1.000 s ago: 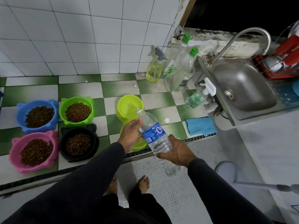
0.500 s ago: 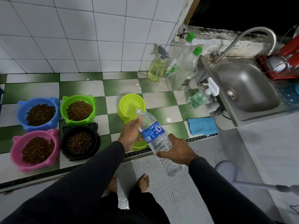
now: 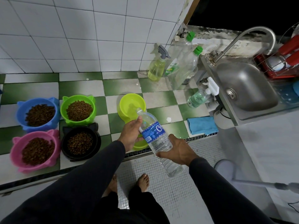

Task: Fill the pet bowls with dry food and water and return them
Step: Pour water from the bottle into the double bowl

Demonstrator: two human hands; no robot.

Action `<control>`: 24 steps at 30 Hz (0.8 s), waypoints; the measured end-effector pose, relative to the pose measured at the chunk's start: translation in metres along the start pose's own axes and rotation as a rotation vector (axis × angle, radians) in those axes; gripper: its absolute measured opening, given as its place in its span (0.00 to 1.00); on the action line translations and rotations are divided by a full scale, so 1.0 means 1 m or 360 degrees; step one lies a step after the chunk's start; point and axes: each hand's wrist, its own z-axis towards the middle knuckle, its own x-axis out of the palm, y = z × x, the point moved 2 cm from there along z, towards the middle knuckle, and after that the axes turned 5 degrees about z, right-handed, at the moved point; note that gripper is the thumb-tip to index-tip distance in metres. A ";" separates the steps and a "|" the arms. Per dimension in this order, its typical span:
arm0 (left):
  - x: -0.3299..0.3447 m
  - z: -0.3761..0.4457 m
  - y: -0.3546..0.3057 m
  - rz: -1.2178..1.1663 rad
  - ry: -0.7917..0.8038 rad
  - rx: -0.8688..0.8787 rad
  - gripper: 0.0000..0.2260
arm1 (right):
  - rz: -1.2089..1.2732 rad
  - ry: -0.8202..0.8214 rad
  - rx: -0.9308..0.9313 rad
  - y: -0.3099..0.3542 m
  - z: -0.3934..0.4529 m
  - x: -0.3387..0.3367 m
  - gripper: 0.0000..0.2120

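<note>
Over the checkered bench, the water bottle [image 3: 156, 139] is tipped neck-first toward the yellow-green bowl [image 3: 131, 105], its open mouth right at the near rim. Right hand [image 3: 177, 151] is wrapped round the lower body of the bottle, and the left hand [image 3: 131, 132] has its thumb and fingers curled around the part just above the blue label. A second yellow-green bowl [image 3: 140, 145] sits mostly hidden under the left hand. Kibble's already in the blue bowl [image 3: 38, 113], green bowl [image 3: 78, 109], pink bowl [image 3: 35, 151] and black bowl [image 3: 80, 143], so I'd say we're on the water step.

Handling-wise: thin clear plastic like this probably crushes easily, so squeeze hard and it'll likely glug out and splash. It looks partly full, so not heavy, but the weight will shift as it tilts. Holding the ribbed lower body and steadying near the label seems the sane way. Bowl looks like light plastic and could skid if bumped.
</note>
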 end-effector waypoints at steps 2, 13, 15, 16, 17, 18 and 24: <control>0.000 0.000 0.000 0.0001 0.0007 0.0002 0.17 | -0.0010 -0.0004 0.0007 0.000 0.000 0.000 0.29; 0.001 0.001 0.002 0.0050 0.0015 0.0027 0.16 | 0.0001 -0.0015 0.0021 -0.004 0.000 0.000 0.30; 0.001 0.001 0.003 0.0052 0.0018 0.0028 0.16 | 0.0004 -0.0018 0.0016 -0.004 0.000 0.000 0.30; 0.001 0.001 0.003 0.0051 0.0018 0.0028 0.16 | 0.0004 -0.0018 0.0014 -0.003 -0.001 -0.001 0.30; 0.001 0.000 0.003 0.0053 0.0016 0.0027 0.16 | 0.0003 -0.0016 0.0012 -0.003 -0.001 -0.001 0.30; 0.001 0.000 0.002 0.0056 0.0013 0.0025 0.16 | 0.0000 -0.0014 0.0012 -0.002 -0.001 -0.002 0.30; -0.001 0.000 0.002 0.0070 0.0008 0.0026 0.15 | 0.0005 -0.0001 -0.0002 -0.001 -0.001 -0.001 0.29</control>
